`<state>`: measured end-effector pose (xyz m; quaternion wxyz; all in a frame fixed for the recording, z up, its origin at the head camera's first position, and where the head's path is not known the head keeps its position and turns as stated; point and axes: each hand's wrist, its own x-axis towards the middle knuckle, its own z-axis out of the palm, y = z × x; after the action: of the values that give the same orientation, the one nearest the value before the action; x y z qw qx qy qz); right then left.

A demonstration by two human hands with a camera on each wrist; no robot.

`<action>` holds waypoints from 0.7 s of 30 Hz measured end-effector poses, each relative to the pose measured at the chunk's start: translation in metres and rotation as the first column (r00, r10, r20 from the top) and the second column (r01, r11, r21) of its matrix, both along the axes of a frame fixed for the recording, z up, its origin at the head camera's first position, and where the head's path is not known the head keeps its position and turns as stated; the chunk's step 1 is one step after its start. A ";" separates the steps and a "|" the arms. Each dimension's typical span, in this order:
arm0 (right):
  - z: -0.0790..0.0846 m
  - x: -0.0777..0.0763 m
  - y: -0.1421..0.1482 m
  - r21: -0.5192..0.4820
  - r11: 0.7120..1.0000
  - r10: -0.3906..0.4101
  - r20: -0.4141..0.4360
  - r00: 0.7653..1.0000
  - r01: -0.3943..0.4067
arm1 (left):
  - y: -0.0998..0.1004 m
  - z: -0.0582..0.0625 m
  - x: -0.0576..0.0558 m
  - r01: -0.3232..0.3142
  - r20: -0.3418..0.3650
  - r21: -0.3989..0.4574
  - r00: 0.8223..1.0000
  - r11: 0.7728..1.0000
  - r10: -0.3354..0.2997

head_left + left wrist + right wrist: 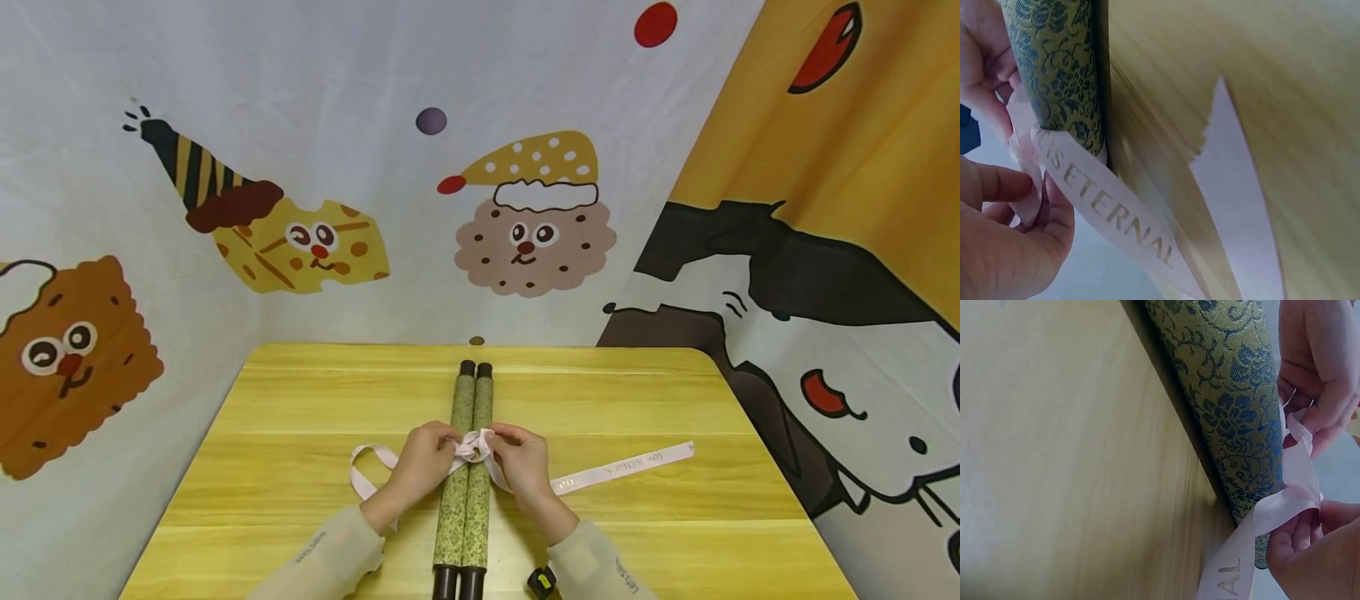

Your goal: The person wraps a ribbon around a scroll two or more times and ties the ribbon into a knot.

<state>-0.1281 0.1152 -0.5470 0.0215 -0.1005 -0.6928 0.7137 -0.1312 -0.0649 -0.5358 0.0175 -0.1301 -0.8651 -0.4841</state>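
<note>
Two scrolls [453,517] in green-gold floral brocade with dark end knobs lie side by side, pointing away from me. A pale pink ribbon [471,447] with gold lettering crosses over them, looped into a knot or bow on top. My left hand [426,458] pinches the ribbon between thumb and fingers at the knot's left side. On the knot's right side, my right hand [522,463] pinches another part of it. In the left wrist view the lettered ribbon [1110,206] slants down from the brocade. The right wrist view shows the ribbon [1285,509] folded at the right fingertips.
One ribbon tail curls on the wooden table [300,400] at the left; the other stretches flat to the right. A small black and yellow object [542,581] sits by the right sleeve. Cartoon-printed curtains [360,100] hang behind and beside the table.
</note>
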 end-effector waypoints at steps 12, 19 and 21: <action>0.000 0.000 0.001 0.035 0.999 0.029 0.017 0.999 -0.029 | 0.012 -0.005 0.003 0.002 -0.186 -0.154 0.982 0.988 -0.031; 0.001 0.000 0.001 0.040 0.999 0.030 0.017 0.999 -0.031 | 0.017 -0.006 0.006 -0.027 -0.258 -0.210 0.966 0.977 -0.029; 0.002 0.000 0.001 0.044 0.999 0.030 0.019 0.999 -0.031 | 0.019 -0.007 0.007 -0.042 -0.290 -0.237 0.957 0.971 -0.029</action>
<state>-0.1277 0.1162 -0.5450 0.0065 -0.0957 -0.7101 0.6976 -0.1243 -0.0462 -0.5430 0.1305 -0.1983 -0.9057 -0.3512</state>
